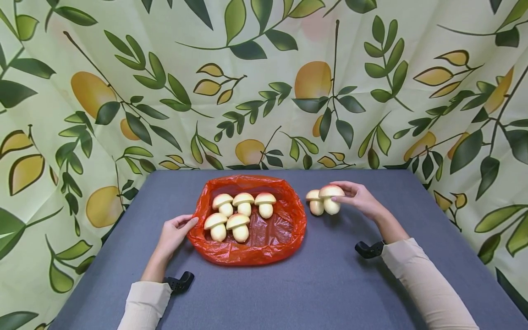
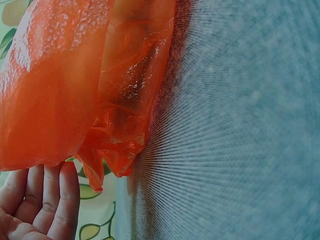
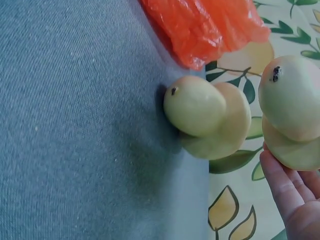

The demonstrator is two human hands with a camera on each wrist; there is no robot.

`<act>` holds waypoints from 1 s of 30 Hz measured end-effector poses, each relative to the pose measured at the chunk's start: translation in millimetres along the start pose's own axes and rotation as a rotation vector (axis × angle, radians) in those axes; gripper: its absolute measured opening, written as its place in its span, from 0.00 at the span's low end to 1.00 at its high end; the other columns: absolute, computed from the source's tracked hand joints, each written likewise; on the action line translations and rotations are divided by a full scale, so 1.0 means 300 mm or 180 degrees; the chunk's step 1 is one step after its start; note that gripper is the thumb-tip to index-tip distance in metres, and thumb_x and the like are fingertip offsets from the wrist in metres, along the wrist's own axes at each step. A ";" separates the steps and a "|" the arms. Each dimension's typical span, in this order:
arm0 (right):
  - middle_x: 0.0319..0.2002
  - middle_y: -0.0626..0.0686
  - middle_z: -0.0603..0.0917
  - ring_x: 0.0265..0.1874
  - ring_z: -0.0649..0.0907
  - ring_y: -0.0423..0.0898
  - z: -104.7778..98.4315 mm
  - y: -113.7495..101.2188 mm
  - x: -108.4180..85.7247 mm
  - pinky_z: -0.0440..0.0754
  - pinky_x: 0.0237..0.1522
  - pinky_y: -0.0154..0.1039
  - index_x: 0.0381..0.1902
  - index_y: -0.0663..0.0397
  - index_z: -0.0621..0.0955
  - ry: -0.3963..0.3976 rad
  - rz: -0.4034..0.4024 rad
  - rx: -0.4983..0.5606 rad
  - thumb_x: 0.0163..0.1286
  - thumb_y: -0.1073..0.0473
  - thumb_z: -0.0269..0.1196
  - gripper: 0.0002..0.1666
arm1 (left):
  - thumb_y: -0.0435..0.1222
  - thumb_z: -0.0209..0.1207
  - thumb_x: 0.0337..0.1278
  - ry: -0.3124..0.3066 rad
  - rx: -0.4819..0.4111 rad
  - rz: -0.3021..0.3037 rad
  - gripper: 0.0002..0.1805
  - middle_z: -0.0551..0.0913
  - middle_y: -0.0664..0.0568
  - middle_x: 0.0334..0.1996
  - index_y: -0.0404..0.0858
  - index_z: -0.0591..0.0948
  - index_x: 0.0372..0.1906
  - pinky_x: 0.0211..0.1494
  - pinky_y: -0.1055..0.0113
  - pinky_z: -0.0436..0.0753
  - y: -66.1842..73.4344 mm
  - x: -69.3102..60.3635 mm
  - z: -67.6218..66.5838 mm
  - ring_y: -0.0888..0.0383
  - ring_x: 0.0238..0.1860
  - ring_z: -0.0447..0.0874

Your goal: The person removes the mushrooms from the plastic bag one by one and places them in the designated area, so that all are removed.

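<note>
In the head view my left hand (image 1: 172,236) pinches the left rim of a red plastic bag (image 1: 251,257), which lies with its mouth spread wide. Its fingers touch the bag's edge in the left wrist view, where the thumb is hidden. Several toy mushrooms (image 1: 243,201) with cream stems and reddish-topped caps lie inside, towards the left and back. To the right of the bag, my right hand (image 1: 363,200) holds another toy mushroom (image 1: 331,198) by its cap, raised off the table. Just behind it, one more toy mushroom (image 3: 195,106) rests on the table.
A grey-blue cloth covers the table (image 1: 264,298). Behind and at both sides hangs a curtain (image 1: 272,68) printed with leaves and fruit. Black wrist mounts (image 1: 180,283) sit on both forearms, above the tabletop.
</note>
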State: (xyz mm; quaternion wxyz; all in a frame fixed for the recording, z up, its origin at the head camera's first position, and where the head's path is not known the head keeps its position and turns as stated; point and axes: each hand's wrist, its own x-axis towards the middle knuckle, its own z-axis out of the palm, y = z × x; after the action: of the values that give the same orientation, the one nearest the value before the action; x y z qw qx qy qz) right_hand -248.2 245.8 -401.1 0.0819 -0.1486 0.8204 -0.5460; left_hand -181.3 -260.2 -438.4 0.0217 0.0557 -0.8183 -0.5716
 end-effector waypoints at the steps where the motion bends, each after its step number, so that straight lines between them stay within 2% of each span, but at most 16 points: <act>1: 0.42 0.23 0.80 0.43 0.80 0.25 -0.003 0.002 0.000 0.76 0.46 0.22 0.64 0.68 0.70 -0.0002 0.0004 0.0002 0.65 0.61 0.64 0.32 | 0.38 0.59 0.64 0.0005 -0.0004 0.0008 0.22 0.80 0.77 0.21 0.22 0.78 0.53 0.32 0.79 0.77 0.001 0.000 0.000 0.76 0.25 0.77; 11: 0.40 0.22 0.78 0.42 0.79 0.22 -0.024 0.016 -0.008 0.75 0.45 0.21 0.66 0.66 0.68 0.0108 0.0228 -0.0022 0.64 0.57 0.66 0.36 | 0.38 0.59 0.63 -0.0001 -0.0031 -0.0016 0.22 0.81 0.74 0.22 0.21 0.77 0.51 0.31 0.78 0.78 0.003 -0.001 -0.001 0.76 0.25 0.78; 21: 0.39 0.22 0.77 0.41 0.79 0.23 -0.049 0.040 -0.014 0.75 0.44 0.21 0.66 0.69 0.67 0.0144 0.0208 -0.0030 0.65 0.58 0.65 0.37 | 0.38 0.59 0.63 0.0022 0.0031 0.0004 0.22 0.80 0.77 0.21 0.22 0.78 0.52 0.32 0.79 0.77 -0.005 0.004 0.002 0.76 0.25 0.77; 30: 0.41 0.23 0.76 0.41 0.77 0.21 -0.059 0.063 -0.010 0.74 0.44 0.21 0.67 0.67 0.67 0.0137 0.0336 -0.0103 0.65 0.57 0.65 0.37 | 0.38 0.59 0.63 -0.0002 0.0007 0.0009 0.22 0.80 0.77 0.21 0.22 0.78 0.52 0.32 0.79 0.78 -0.002 0.002 0.001 0.76 0.25 0.77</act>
State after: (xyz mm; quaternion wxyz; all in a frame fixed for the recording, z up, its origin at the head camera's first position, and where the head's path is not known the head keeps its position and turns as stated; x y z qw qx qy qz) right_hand -253.5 268.8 -411.6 0.0906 -0.0946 0.8374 -0.5307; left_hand -181.8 -260.0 -439.1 0.0223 0.0545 -0.8190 -0.5708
